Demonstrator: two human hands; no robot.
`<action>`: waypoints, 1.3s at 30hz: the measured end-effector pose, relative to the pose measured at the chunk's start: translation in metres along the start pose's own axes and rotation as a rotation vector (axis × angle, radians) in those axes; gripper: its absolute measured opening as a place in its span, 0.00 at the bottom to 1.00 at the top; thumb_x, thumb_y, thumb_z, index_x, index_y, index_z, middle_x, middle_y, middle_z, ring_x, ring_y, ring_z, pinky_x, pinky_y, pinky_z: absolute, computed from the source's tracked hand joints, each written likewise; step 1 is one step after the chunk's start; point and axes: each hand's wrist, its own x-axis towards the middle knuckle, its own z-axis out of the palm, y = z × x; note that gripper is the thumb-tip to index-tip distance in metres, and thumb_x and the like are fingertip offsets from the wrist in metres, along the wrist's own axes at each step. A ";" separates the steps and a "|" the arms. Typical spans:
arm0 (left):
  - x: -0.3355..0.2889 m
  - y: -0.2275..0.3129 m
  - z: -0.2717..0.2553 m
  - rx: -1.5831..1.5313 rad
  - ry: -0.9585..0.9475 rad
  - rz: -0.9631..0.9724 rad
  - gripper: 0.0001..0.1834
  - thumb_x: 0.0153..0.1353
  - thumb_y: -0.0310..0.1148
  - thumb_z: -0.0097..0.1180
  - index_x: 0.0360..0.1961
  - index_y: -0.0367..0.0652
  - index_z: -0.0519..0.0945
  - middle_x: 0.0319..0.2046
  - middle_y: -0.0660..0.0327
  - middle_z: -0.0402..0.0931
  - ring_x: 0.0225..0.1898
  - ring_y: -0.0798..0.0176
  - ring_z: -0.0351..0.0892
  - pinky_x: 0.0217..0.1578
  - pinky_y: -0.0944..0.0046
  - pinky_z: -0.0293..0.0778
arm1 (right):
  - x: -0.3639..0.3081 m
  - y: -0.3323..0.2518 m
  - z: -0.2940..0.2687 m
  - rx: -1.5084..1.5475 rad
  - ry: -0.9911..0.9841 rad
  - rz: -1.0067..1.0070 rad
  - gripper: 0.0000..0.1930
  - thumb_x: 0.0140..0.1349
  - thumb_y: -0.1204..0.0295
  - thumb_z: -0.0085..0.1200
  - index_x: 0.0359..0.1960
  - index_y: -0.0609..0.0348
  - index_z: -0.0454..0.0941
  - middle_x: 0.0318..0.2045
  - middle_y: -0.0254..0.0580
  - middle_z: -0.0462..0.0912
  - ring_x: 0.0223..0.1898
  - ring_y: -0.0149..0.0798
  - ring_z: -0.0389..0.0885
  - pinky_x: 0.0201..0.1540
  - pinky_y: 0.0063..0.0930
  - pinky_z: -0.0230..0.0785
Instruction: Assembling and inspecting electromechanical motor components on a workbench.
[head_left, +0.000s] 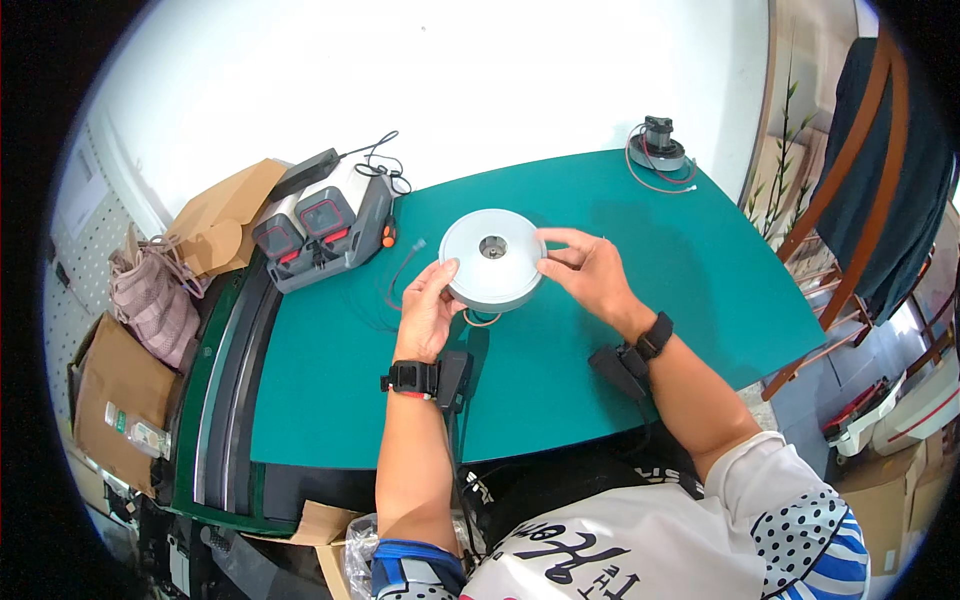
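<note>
A round blower motor [470, 272] with a smooth silver-grey metal cover and a hole at its centre is held up above the green table. My left hand [430, 312] grips its lower left rim, thumb on the cover and fingers underneath. At the right rim, my right hand [592, 275] pinches the edge between thumb and fingers. Thin wires [402, 275] with a small connector hang out to the left of the motor, and a wire loop shows below it. The underside of the motor is hidden from me.
A second blower motor [657, 150] with red wires stands at the table's far right corner. At the left, a grey charging station with batteries [325, 225] rests near an orange-tipped tool [389, 236]. Cardboard [220, 215] and a pink bag [152, 300] lie beyond the left edge.
</note>
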 end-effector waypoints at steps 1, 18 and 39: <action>0.001 -0.001 -0.002 -0.021 0.018 -0.023 0.20 0.58 0.39 0.63 0.47 0.36 0.77 0.36 0.63 0.79 0.33 0.70 0.78 0.28 0.74 0.76 | -0.002 -0.004 0.002 -0.101 0.029 0.009 0.26 0.55 0.73 0.62 0.58 0.55 0.73 0.41 0.47 0.85 0.39 0.29 0.82 0.41 0.24 0.74; 0.007 -0.003 -0.009 -0.047 0.228 0.020 0.23 0.59 0.44 0.63 0.49 0.41 0.77 0.43 0.64 0.77 0.44 0.67 0.74 0.48 0.61 0.69 | -0.007 0.022 0.013 -0.152 -0.118 -0.190 0.39 0.50 0.76 0.57 0.67 0.59 0.58 0.63 0.52 0.67 0.57 0.43 0.74 0.55 0.37 0.68; 0.010 -0.004 -0.019 -0.017 0.192 0.020 0.20 0.64 0.48 0.56 0.46 0.43 0.75 0.43 0.62 0.77 0.47 0.63 0.76 0.50 0.57 0.70 | -0.009 0.007 0.011 0.031 -0.103 -0.198 0.31 0.50 0.78 0.54 0.61 0.61 0.67 0.54 0.56 0.76 0.56 0.47 0.76 0.51 0.34 0.72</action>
